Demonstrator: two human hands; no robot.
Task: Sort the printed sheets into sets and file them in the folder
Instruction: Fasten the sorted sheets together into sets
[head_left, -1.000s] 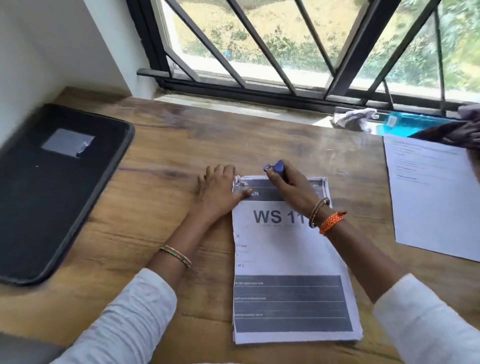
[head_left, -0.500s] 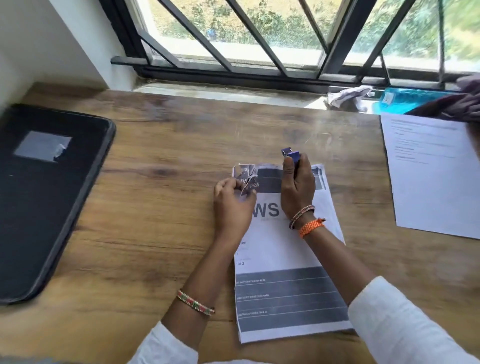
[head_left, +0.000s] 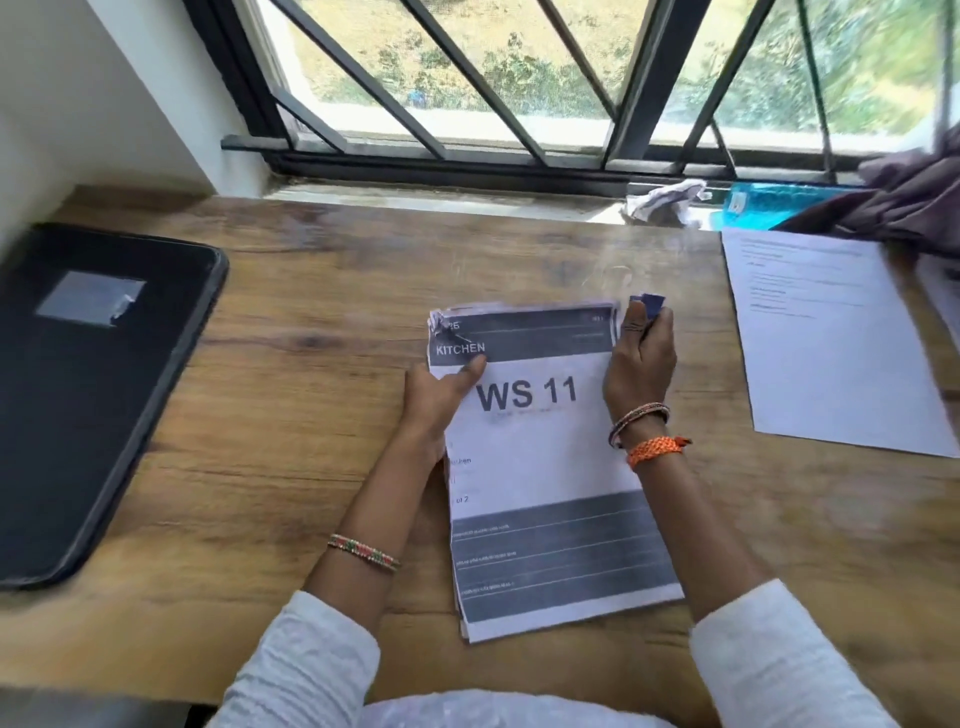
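Left hand (head_left: 441, 400) pinches WS 11 sheet set (head_left: 540, 467) at 9 o'clock edge; right hand (head_left: 641, 364) grips blue stapler (head_left: 648, 305). Square edges, then carry to black folder (head_left: 93, 395) at 9 o'clock.

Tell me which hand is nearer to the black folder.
Left. The left hand grips the WS 11 sheets' left edge, on the side facing the black folder. The right hand, holding a small blue object, sits at their right edge, farther away.

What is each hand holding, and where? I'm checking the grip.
Left hand pinches the sheets at their left edge, near the top. Right hand grips a small blue object.
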